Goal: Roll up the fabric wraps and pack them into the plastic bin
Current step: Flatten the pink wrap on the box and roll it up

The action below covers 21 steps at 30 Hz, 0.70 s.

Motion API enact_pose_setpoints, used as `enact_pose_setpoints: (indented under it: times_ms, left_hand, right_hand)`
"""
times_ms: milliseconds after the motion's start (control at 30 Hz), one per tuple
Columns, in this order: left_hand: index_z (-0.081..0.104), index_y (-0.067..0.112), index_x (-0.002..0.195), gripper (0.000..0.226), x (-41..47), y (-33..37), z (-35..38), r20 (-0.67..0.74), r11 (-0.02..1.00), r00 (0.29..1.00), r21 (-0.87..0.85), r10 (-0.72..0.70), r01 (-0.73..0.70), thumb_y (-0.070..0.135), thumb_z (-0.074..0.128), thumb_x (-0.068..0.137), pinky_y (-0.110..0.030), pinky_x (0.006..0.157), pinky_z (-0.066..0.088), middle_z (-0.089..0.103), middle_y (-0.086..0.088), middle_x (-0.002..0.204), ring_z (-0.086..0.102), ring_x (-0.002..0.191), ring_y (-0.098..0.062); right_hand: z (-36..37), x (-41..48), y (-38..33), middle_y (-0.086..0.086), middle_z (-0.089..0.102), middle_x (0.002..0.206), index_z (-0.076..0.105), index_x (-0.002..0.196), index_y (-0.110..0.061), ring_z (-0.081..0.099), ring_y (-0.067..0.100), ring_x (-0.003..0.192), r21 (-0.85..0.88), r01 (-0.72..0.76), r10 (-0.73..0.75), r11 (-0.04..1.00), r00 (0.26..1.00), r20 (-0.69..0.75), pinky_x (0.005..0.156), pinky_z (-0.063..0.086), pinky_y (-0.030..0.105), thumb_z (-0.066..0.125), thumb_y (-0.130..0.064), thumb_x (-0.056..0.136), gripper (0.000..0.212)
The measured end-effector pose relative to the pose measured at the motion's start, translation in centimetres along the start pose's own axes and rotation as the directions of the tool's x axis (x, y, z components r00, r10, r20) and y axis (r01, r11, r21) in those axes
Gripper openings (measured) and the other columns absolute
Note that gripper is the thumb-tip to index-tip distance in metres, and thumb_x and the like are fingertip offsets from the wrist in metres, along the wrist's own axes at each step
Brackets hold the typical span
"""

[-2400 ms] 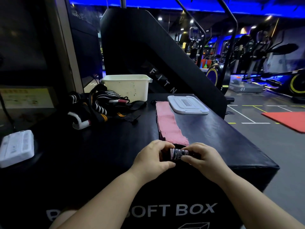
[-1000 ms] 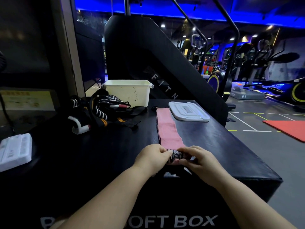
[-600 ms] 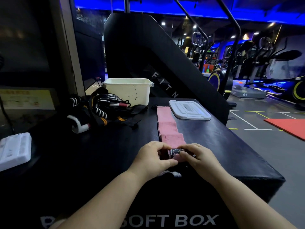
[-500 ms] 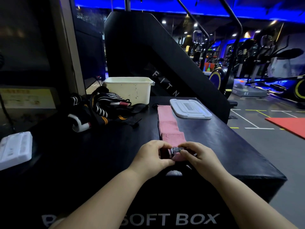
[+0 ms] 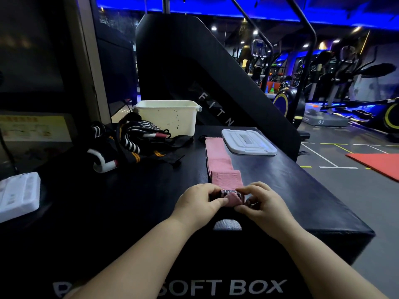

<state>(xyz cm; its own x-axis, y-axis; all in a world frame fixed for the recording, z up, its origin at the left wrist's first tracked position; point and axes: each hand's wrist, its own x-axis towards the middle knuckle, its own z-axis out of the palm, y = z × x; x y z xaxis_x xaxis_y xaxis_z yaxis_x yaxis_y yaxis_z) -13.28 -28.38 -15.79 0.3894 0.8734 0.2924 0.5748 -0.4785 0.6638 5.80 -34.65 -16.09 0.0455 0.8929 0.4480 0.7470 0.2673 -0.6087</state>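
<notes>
A long pink fabric wrap (image 5: 218, 154) lies stretched away from me on the black soft box (image 5: 291, 190). Its near end is a small roll (image 5: 232, 197) with a black-and-white printed strip. My left hand (image 5: 199, 201) pinches the roll's left end and my right hand (image 5: 262, 201) pinches its right end. The cream plastic bin (image 5: 167, 117) stands open at the back of the box. A heap of unrolled black, white and striped wraps (image 5: 129, 143) lies in front of it on the left.
The bin's white lid (image 5: 248, 141) lies beside the pink wrap's far end. A white ridged object (image 5: 18, 195) sits at the left edge. A black stair machine (image 5: 194, 72) rises behind the box. Gym floor with a red mat (image 5: 375, 162) is on the right.
The roll has grown and moved away from me along the wrap; pink fabric now covers most of the printed strip, and the flat pink stretch is shorter. Both hands stay on the roll.
</notes>
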Motion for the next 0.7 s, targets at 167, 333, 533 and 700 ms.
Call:
enact_pose_setpoints:
  times_ms: [167,333,533,700]
  left_hand:
    - [0.070,0.031,0.106,0.029,0.25,-0.04,0.25,0.020,0.999,0.999,-0.002,-0.042,0.042,0.052,0.064,0.086,-0.034,0.089,0.050,0.070,0.011,0.101,0.063,0.097,-0.010]
    - [0.071,0.027,0.102,0.031,0.33,-0.04,0.22,0.032,0.997,0.997,-0.018,-0.075,0.075,0.053,0.061,0.088,-0.034,0.086,0.051,0.072,0.008,0.095,0.065,0.094,-0.012]
    - [0.053,0.041,0.106,0.024,0.48,-0.54,0.42,0.002,0.993,0.999,-0.113,-0.045,0.045,0.051,0.063,0.087,-0.033,0.080,0.048,0.062,0.013,0.072,0.059,0.077,-0.012]
    - [0.053,0.048,0.095,0.016,0.42,-0.84,0.55,0.006,0.986,1.000,-0.165,-0.029,0.030,0.056,0.059,0.082,-0.032,0.073,0.047,0.059,0.012,0.065,0.054,0.065,-0.011]
  right_hand:
    - [0.05,0.04,-0.27,-0.012,0.056,0.096,0.070,0.099,-0.036,0.058,-0.002,0.085,-0.019,-0.032,0.032,0.999,0.999,-0.009,0.074,0.040,0.004,0.080,-0.026,0.079,0.025]
    - [0.11,0.11,-0.17,-0.010,0.059,0.094,0.075,0.104,-0.025,0.060,0.004,0.085,-0.063,-0.074,0.074,0.995,0.997,0.008,0.078,0.043,0.012,0.073,-0.033,0.084,0.022]
    - [0.27,0.50,0.03,-0.007,0.059,0.092,0.074,0.104,-0.025,0.058,0.005,0.088,-0.086,-0.081,0.085,0.993,0.996,0.041,0.082,0.045,0.023,0.066,-0.037,0.090,0.021]
    - [0.31,0.63,0.19,-0.004,0.061,0.091,0.074,0.100,-0.027,0.058,0.006,0.089,-0.081,-0.114,0.119,0.990,0.990,0.069,0.081,0.043,0.025,0.061,-0.040,0.092,0.020]
